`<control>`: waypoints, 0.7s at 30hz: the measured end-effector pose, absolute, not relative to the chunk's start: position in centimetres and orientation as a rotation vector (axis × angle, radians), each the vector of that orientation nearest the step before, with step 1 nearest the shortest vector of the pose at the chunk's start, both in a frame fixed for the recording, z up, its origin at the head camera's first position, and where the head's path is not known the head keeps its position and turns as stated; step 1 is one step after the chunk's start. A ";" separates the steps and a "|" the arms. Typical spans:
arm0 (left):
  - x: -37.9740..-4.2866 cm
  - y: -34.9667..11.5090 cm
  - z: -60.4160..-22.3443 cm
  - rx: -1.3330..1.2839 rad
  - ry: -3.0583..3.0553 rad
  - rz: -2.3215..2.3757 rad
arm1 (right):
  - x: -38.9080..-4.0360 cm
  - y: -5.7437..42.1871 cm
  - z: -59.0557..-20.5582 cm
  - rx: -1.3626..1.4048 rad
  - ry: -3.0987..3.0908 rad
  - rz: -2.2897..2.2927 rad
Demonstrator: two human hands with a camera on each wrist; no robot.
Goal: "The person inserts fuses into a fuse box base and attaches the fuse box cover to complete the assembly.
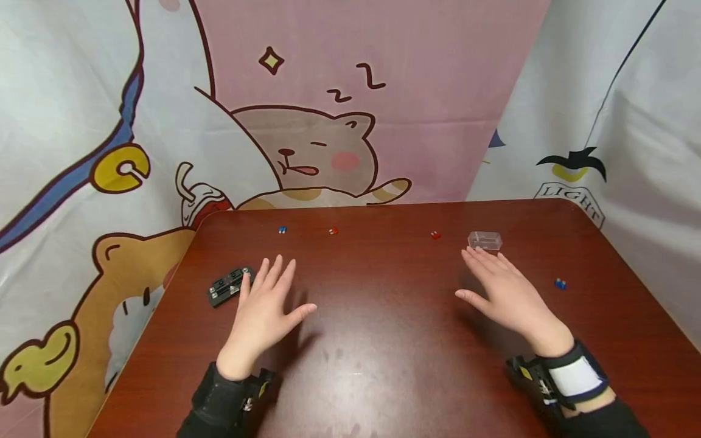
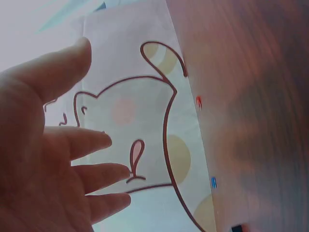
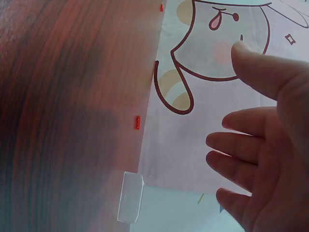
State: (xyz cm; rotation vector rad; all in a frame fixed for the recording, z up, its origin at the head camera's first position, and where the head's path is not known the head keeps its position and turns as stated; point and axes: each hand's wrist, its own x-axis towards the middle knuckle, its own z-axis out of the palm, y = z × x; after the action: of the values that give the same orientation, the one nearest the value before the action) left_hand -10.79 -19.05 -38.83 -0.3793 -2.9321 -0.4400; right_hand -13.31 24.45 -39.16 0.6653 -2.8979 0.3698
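Board [image 1: 223, 289], dark with little shiny bits, lies on the counter [image 1: 383, 340] at 10 o'clock from my left hand [image 1: 263, 319]. That hand is wide, with straight fingers; I can't tell if my little finger touches the board. From it, a first blue piece [image 1: 282, 230] sits at 12 o'clock and a red-and-white piece [image 1: 333, 231] past 1. A tiny red piece [image 1: 435, 235] is at 10 o'clock from my right hand [image 1: 509, 299], and a clear box [image 1: 485, 239] at 11, near my fingertips. That hand is wide too, thumb out. A second blue piece [image 1: 560, 284] sits between its 2 and 3 o'clock.
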 end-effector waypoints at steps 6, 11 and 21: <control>-11.2 -21.3 -38.8 -0.336 -2.820 -0.447 | -13.6 24.4 -39.1 0.617 -2.861 0.468; -11.4 -23.7 -39.1 -0.315 -2.748 -0.441 | -14.0 24.0 -39.6 0.578 -2.853 0.548; -11.9 -28.2 -39.9 -0.205 -2.806 -0.475 | -15.5 21.3 -40.3 0.687 -2.873 0.592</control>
State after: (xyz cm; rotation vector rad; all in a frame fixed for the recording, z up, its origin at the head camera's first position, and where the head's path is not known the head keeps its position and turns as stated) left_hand -11.94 -28.22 -39.93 -0.2052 -2.8059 -0.4748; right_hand -15.46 21.34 -40.28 0.6873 -2.8735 0.5917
